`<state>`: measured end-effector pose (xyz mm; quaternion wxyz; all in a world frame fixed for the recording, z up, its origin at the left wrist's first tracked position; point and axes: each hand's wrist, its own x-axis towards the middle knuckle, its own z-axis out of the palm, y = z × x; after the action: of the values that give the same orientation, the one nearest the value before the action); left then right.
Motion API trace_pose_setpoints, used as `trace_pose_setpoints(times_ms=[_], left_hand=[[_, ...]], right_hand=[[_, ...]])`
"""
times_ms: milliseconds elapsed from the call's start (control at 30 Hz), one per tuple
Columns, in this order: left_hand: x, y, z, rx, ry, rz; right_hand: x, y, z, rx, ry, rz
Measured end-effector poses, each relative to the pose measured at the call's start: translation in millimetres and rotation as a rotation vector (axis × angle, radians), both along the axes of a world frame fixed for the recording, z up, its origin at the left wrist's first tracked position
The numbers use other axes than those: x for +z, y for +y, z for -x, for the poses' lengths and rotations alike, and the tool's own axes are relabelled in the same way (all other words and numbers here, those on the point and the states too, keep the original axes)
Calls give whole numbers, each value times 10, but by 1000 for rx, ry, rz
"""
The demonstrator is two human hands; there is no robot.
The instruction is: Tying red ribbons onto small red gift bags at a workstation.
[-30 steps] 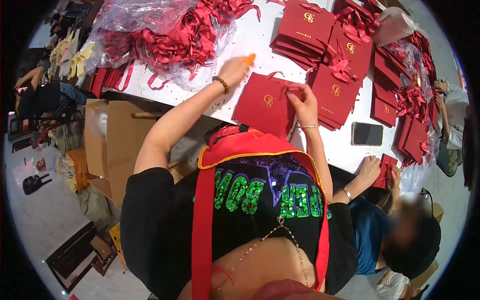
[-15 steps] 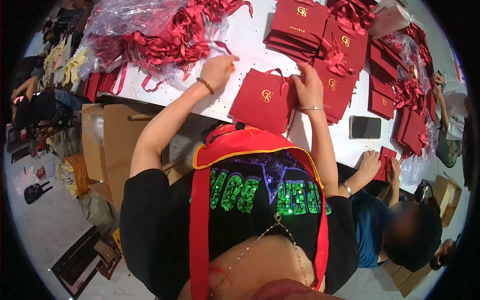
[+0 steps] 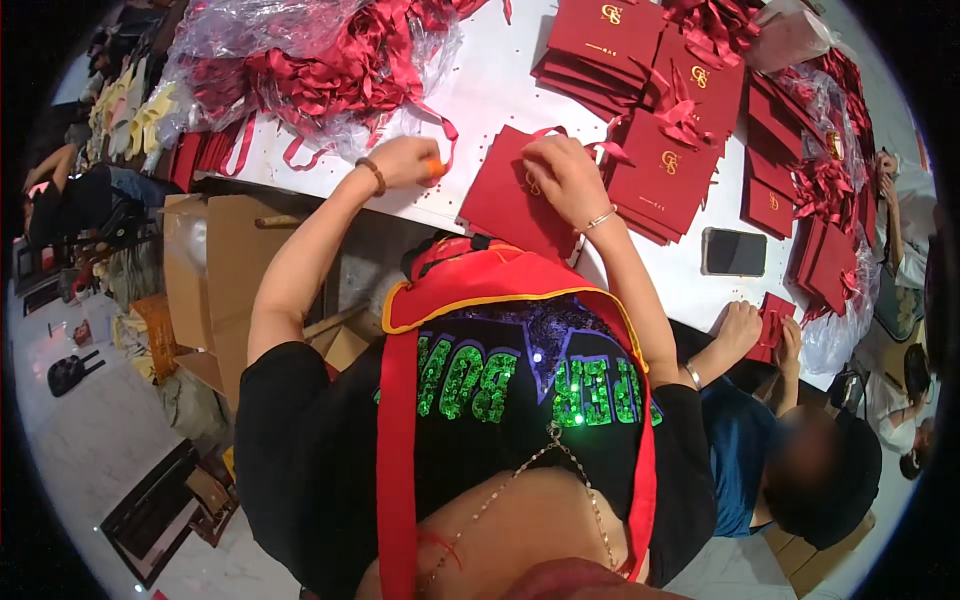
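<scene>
My left hand (image 3: pixel 400 166), an orange cover on one fingertip, is closed at the table's near edge. A loose red ribbon (image 3: pixel 452 132) runs from a tangled ribbon pile (image 3: pixel 340 75) down to its fingertips, which appear to pinch it. A flat dark red paper gift bag (image 3: pixel 500 190) with a gold emblem lies before me, its near edge at the table's edge. Over its upper right part, my right hand (image 3: pixel 570 180) has its fingers curled together. Ribbon shows on both sides of that hand; what its fingertips grip is hidden. The hand partly covers the emblem.
Stacked red bags (image 3: pixel 660 175) with ribbon bows lie to the right, beside a dark phone (image 3: pixel 734 252). Clear plastic wrap (image 3: pixel 260 40) surrounds the ribbons. At right, a co-worker's hands (image 3: pixel 740 325) handle a small red bag. A cardboard box (image 3: pixel 235 290) stands left, below the table.
My left hand has moved toward me and left, drawing the ribbon further out of the pile. My right hand has shifted left from the bag's right edge onto its upper part, fingers now curled.
</scene>
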<state>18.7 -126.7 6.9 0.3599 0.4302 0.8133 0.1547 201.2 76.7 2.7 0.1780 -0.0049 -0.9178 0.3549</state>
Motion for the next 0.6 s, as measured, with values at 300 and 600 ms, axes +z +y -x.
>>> trace_pose_setpoints(times_ms=[300, 600], left_hand=[[-476, 267, 561, 606, 490, 10], [78, 591, 55, 86, 603, -161]], right_hand=[[-141, 74, 35, -192, 23, 52], [-220, 154, 81, -199, -234, 271]])
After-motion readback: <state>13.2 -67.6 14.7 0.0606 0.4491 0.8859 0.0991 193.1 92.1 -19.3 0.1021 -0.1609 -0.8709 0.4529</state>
